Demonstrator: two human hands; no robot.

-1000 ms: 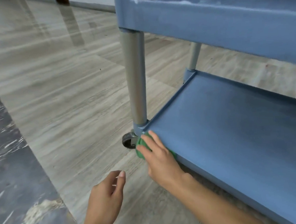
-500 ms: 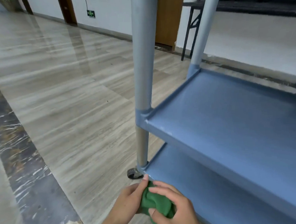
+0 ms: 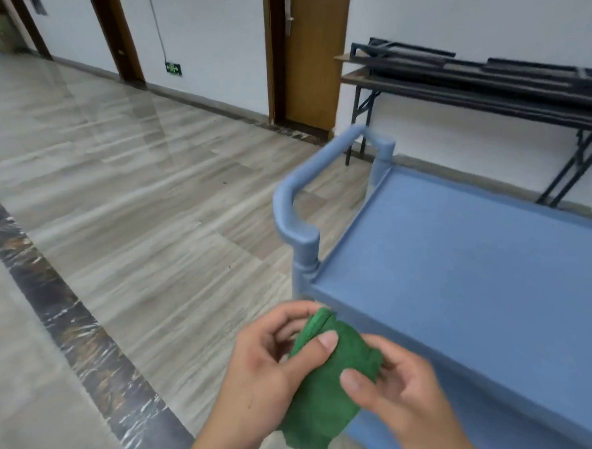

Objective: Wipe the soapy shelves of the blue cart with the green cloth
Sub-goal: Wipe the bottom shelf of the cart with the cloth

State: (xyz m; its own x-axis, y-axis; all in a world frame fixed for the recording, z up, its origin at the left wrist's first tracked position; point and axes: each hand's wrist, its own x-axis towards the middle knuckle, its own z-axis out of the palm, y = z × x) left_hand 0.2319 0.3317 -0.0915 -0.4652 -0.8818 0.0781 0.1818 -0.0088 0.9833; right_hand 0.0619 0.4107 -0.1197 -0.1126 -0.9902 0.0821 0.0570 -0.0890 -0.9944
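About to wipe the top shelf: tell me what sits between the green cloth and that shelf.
Nothing visible. The green cloth is bunched between the left hand and right hand, just off the near edge of the top shelf, whose surface looks bare.

bright, even indoor light with soft, faint shadows. the polished floor (image 3: 121, 185) carries pale streaks of glare — strongest toward the far left. motion blur softens the whole picture, worst on the cart handle (image 3: 305, 175) and the dark folding tables (image 3: 486, 84). straight lines bow near the edges — wide-angle distortion.
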